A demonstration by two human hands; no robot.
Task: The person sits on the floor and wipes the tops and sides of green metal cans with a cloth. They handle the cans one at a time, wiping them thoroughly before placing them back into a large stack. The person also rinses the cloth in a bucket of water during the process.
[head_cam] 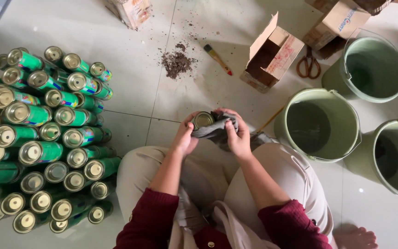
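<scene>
I sit on a tiled floor with my knees up. My left hand (185, 136) grips a metal can (203, 120), its round silvery end facing up. My right hand (237, 133) presses a grey cloth (217, 129) around the can's side. Both hands meet just above my knees. The can's body is mostly hidden by the cloth and fingers.
A big pile of green cans (42, 138) lies at my left. Three pale green buckets (321, 124) (374, 67) (392, 157) stand at right. An open cardboard box (272, 53), scissors (308, 64), a paintbrush (217, 59) and a heap of dirt (177, 62) lie ahead.
</scene>
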